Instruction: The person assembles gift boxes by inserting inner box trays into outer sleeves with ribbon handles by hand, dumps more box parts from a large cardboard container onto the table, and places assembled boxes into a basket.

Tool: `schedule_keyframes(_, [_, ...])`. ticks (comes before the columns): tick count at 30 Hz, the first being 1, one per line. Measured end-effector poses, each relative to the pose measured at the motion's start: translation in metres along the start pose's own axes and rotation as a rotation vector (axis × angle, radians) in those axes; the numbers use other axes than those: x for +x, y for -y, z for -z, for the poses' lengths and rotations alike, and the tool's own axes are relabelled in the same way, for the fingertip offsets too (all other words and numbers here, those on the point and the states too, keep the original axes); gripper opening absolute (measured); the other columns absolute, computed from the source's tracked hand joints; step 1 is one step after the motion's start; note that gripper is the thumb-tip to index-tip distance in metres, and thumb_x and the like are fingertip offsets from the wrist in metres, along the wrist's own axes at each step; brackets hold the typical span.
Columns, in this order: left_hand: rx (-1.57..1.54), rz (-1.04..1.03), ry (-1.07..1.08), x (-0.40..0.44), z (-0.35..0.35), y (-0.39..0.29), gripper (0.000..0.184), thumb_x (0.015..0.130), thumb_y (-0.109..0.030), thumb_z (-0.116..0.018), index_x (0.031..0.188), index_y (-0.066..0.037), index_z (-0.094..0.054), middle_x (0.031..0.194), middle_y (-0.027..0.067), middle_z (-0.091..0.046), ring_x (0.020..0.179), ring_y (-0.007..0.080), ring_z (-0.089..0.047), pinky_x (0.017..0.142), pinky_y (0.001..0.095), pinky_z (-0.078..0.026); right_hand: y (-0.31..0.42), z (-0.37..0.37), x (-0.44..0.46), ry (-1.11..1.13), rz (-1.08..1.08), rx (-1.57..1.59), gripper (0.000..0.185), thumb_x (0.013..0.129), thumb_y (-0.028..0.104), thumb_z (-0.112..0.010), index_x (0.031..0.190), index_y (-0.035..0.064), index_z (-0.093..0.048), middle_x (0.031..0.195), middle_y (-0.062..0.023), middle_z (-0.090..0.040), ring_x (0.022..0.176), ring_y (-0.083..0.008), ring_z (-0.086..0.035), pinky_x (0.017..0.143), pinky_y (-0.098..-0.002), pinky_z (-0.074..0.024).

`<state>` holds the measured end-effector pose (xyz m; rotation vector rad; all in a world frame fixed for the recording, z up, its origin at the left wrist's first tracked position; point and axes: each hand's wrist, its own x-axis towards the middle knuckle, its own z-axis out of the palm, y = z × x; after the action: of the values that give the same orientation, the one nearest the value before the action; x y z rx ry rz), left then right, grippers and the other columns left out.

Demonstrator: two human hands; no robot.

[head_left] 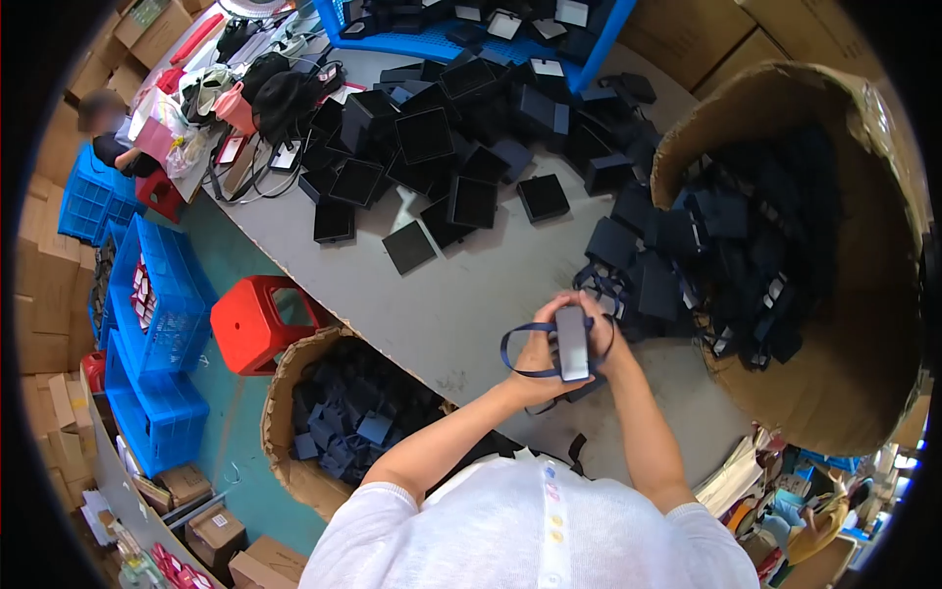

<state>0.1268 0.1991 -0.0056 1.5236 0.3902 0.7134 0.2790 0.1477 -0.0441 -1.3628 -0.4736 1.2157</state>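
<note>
Between both my hands, over the grey table, is a small dark blue gift box [572, 344] with a pale face toward me. A navy ribbon loops out from it on the left. My left hand [535, 368] grips the box from the left side, and my right hand [600, 336] wraps its right side. Just beyond my fingers lie more navy boxes and ribbons [610, 285], in a heap that spills from a large cardboard carton [883, 196]. Black open box parts [425, 135] are piled farther back, with a flat dark piece [408, 247] nearer.
A cardboard carton [285, 432] of blue boxes stands below the table's left edge, beside a red stool [257, 324]. Blue crates [157, 412] line the floor at left. Another blue crate [589, 69] is at the back. Someone [113, 142] sits far left.
</note>
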Motion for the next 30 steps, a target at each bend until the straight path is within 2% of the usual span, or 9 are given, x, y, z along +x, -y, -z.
schedule_keyframes(2, [0.078, -0.146, 0.050, 0.018, 0.024, 0.016, 0.108, 0.056, -0.017, -0.085, 0.143, -0.008, -0.020, 0.145, 0.0192, -0.025, 0.135, 0.0401, -0.026, 0.110, 0.0473, -0.025, 0.004, 0.005, -0.001, 0.262, -0.368, 0.490, 0.049, 0.093, 0.050, -0.046, 0.117, 0.0086, -0.057, 0.090, -0.0052, -0.065, 0.074, -0.0184, -0.063, 0.066, -0.0326, -0.0525])
schedule_keyframes(4, [0.809, -0.106, 0.127, 0.045, 0.068, 0.020, 0.111, 0.054, -0.017, -0.084, 0.145, -0.009, -0.021, 0.149, 0.0195, -0.020, 0.139, 0.0444, -0.015, 0.111, 0.0544, -0.018, 0.014, -0.002, -0.004, 0.113, -0.224, 0.553, 0.053, 0.087, 0.056, -0.054, 0.111, 0.0101, -0.060, 0.084, -0.0037, -0.065, 0.068, -0.0184, -0.063, 0.065, -0.0316, -0.0523])
schedule_keyframes(9, [1.463, -0.035, 0.099, 0.155, 0.169, 0.107, 0.085, 0.067, -0.013, -0.069, 0.143, -0.009, -0.030, 0.151, 0.0138, -0.021, 0.139, 0.0394, -0.018, 0.110, 0.0563, -0.017, 0.019, 0.006, 0.008, -0.425, -0.313, 0.357, 0.049, 0.089, 0.057, -0.048, 0.100, 0.0101, -0.060, 0.073, -0.0079, -0.061, 0.060, -0.0222, -0.061, 0.051, -0.0334, -0.0510])
schedule_keyframes(13, [1.405, 0.077, 0.223, 0.175, 0.168, 0.093, 0.091, 0.061, -0.020, -0.074, 0.141, -0.010, -0.033, 0.141, 0.0122, -0.035, 0.133, 0.0365, -0.029, 0.111, 0.0551, -0.017, 0.031, 0.008, 0.002, -0.502, -0.282, 0.406, 0.048, 0.088, 0.056, -0.051, 0.094, 0.0100, -0.061, 0.071, -0.0091, -0.061, 0.059, -0.0231, -0.060, 0.052, -0.0345, -0.0510])
schedule_keyframes(17, [1.416, -0.130, 0.665, 0.102, 0.137, 0.075, 0.082, 0.059, -0.021, -0.075, 0.133, -0.010, -0.043, 0.129, 0.0095, -0.046, 0.129, 0.0338, -0.035, 0.111, 0.0568, -0.016, 0.028, 0.019, -0.008, -0.498, -0.302, 0.406, 0.048, 0.087, 0.057, -0.051, 0.092, 0.0111, -0.062, 0.071, -0.0090, -0.061, 0.060, -0.0238, -0.060, 0.054, -0.0354, -0.0518])
schedule_keyframes(23, [1.226, -0.510, 0.892, 0.021, 0.156, 0.100, 0.074, 0.072, -0.010, -0.063, 0.136, -0.037, -0.038, 0.147, 0.0052, -0.031, 0.135, 0.0356, -0.028, 0.111, 0.0565, -0.020, 0.013, 0.017, -0.028, -0.426, -0.209, 0.311, 0.048, 0.090, 0.050, -0.055, 0.107, 0.0053, -0.063, 0.095, -0.0056, -0.067, 0.082, -0.0173, -0.065, 0.072, -0.0319, -0.0539])
schedule_keyframes(27, [1.275, -0.226, 0.386, -0.018, 0.157, 0.078, 0.075, 0.074, -0.008, -0.060, 0.143, -0.019, -0.032, 0.147, 0.0140, -0.028, 0.134, 0.0405, -0.025, 0.107, 0.0551, -0.025, 0.022, 0.024, -0.044, -0.432, -0.171, 0.253, 0.049, 0.092, 0.044, -0.056, 0.111, -0.0010, -0.061, 0.101, -0.0064, -0.066, 0.090, -0.0153, -0.063, 0.081, -0.0283, -0.0506])
schedule_keyframes(29, [0.878, 0.117, -0.361, -0.049, 0.133, 0.088, 0.080, 0.074, -0.017, -0.065, 0.142, 0.000, -0.026, 0.145, 0.0225, -0.026, 0.133, 0.0430, -0.025, 0.106, 0.0567, -0.023, 0.018, 0.033, -0.045, -0.435, -0.177, 0.202, 0.050, 0.092, 0.043, -0.056, 0.112, -0.0024, -0.060, 0.100, -0.0056, -0.066, 0.091, -0.0145, -0.063, 0.083, -0.0273, -0.0490])
schedule_keyframes(30, [0.955, 0.266, -0.396, -0.059, 0.111, 0.097, 0.096, 0.068, -0.032, -0.075, 0.139, 0.007, -0.024, 0.144, 0.0272, -0.026, 0.131, 0.0446, -0.026, 0.107, 0.0542, -0.024, 0.008, 0.039, -0.043, -0.498, -0.148, 0.145, 0.047, 0.093, 0.042, -0.056, 0.109, -0.0023, -0.061, 0.096, -0.0035, -0.065, 0.089, -0.0125, -0.060, 0.082, -0.0254, -0.0469])
